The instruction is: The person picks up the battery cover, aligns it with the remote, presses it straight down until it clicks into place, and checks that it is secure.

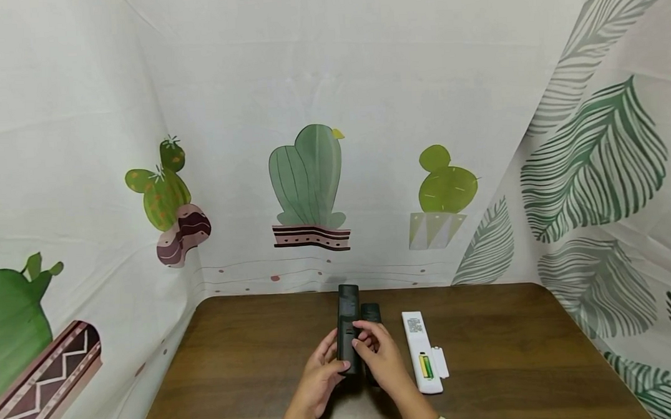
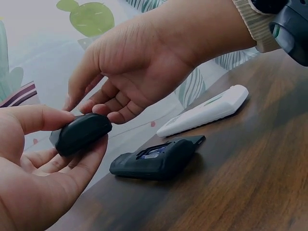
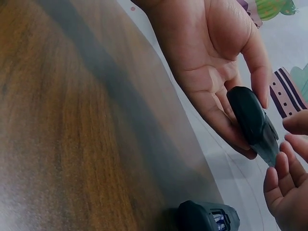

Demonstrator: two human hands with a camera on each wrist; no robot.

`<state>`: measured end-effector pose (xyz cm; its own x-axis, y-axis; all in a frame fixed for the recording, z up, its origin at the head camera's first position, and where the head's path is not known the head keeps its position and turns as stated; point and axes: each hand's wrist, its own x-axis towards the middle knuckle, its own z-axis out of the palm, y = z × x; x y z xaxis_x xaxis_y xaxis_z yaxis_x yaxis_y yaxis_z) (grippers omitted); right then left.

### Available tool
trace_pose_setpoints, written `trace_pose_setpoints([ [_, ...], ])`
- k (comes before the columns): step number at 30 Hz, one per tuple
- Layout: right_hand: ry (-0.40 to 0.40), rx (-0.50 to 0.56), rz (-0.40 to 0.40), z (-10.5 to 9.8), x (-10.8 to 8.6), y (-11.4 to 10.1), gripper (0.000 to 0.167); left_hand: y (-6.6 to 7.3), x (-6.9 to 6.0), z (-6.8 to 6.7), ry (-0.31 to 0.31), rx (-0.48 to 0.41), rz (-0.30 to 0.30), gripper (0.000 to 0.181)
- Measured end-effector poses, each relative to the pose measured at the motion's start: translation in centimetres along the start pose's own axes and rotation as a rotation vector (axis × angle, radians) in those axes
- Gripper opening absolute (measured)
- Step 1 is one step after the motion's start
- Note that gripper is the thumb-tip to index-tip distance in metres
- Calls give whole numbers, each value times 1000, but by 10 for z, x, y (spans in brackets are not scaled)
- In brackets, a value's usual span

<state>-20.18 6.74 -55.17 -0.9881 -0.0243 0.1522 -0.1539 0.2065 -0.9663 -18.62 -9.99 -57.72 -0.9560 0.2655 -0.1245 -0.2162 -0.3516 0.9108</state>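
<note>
My left hand (image 1: 319,378) grips a black remote control (image 1: 348,303), its thumb on top near the lower end and its fingers beneath. The remote's back faces up, with the battery cover on. My right hand (image 1: 384,356) has its fingertips at the remote's right side, around the cover's notch; the fingers are loosely bent. In the left wrist view, a second black remote (image 2: 161,161) lies on the table with its battery compartment uncovered and batteries showing inside. It is partly hidden by my right hand in the head view.
A white remote (image 1: 416,331) lies on the wooden table (image 1: 499,352) to the right, face down, batteries in its uncovered compartment. Its white battery cover (image 1: 440,362) is beside it. A white cloth (image 1: 375,76) printed with cacti and leaves hangs behind the table.
</note>
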Motion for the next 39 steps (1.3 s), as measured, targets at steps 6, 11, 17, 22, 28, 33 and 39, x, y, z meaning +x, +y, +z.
trace_pose_setpoints([
  [6, 41, 27, 40, 0, 3, 2, 49, -1, 1, 0, 7, -5, 0, 81],
  [11, 38, 14, 74, 0, 4, 2, 55, -2, 1, 0, 7, -18, -5, 81],
  [17, -38, 56, 150, 1, 4, 2, 62, -2, -1, 1, -6, -11, 0, 81],
  [22, -112, 128, 225, 1, 5, 1, 68, -1, -2, 2, -21, -9, -4, 81],
  [28, -135, 177, 242, 2, 6, 4, 67, -1, -3, 3, -10, -14, -20, 81],
  [33, -130, 202, 244, 3, 7, 3, 66, -1, -3, 3, -5, -5, -22, 81],
  [39, -116, 206, 255, 4, 6, 3, 68, -1, -5, 5, -2, -9, -32, 81],
])
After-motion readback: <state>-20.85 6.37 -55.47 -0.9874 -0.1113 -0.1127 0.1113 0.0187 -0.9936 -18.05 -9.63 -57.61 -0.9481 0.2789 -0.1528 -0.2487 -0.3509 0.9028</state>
